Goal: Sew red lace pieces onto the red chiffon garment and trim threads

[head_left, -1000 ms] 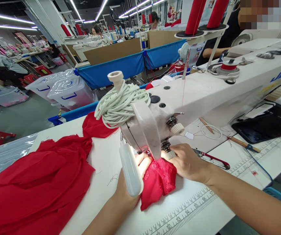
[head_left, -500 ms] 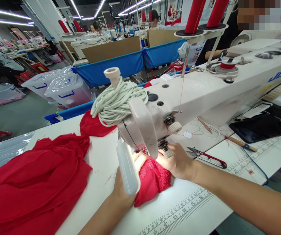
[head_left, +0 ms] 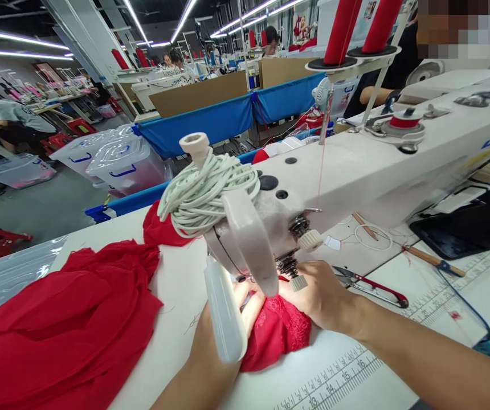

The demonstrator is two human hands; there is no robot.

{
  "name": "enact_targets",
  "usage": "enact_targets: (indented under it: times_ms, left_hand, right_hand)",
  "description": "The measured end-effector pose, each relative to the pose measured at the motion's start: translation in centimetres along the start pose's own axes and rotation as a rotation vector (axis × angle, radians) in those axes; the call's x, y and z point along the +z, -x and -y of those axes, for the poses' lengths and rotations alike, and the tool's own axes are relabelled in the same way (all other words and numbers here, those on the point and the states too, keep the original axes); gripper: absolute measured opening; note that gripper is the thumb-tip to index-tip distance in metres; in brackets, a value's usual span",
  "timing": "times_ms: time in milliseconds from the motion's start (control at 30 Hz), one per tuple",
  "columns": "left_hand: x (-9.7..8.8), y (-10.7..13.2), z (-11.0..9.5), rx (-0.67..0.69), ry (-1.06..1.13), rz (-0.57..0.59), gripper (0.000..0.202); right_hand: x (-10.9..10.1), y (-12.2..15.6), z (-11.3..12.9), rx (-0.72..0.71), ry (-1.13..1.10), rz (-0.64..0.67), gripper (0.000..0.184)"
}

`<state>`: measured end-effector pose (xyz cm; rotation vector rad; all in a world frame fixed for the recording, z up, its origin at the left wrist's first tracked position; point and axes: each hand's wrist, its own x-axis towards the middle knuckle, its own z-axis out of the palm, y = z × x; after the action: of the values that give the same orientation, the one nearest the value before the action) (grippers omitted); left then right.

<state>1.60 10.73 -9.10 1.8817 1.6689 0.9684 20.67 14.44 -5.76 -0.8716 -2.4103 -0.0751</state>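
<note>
A piece of red fabric with a lace part [head_left: 277,336] lies bunched under the head of a white sewing machine [head_left: 347,165]. My left hand [head_left: 215,324] is at its left side, partly covered by a white lamp [head_left: 227,313]. Its visible fingers press on the fabric close to the needle area. From the right, my right hand [head_left: 324,293] holds the lace part, its fingers closed on it and its fingertips hidden behind the machine's tension knobs [head_left: 298,282]. The needle itself is hidden by the machine head.
A large heap of red fabric [head_left: 69,324] spreads over the table's left side. Red-handled thread snips [head_left: 375,289] lie right of my right hand, near a wooden-handled tool [head_left: 433,261] and a black tablet [head_left: 462,228]. Pale green cord [head_left: 211,193] is coiled on the machine head.
My left fingers have shifted and spread slightly apart on the fabric. The lace fabric is bunched a little differently beside my right hand. The whole view has shifted slightly.
</note>
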Motion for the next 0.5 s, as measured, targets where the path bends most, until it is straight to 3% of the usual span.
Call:
enact_targets:
  times_ms: [167, 333, 500]
  left_hand:
    - [-0.60, 0.24, 0.15, 0.021, -0.102, 0.029, 0.026]
    - [-0.90, 0.31, 0.01, 0.020, -0.045, 0.052, 0.020]
    - [-0.91, 0.44, -0.01, -0.014, 0.057, 0.023, 0.015]
  right_hand:
    - [-0.08, -0.10, -0.10, 0.031, -0.104, 0.016, 0.036]
    - [0.28, -0.06, -0.35, 0.044, -0.093, -0.072, 0.038]
    - [0.32, -0.12, -0.29, 0.045, -0.105, -0.003, 0.036]
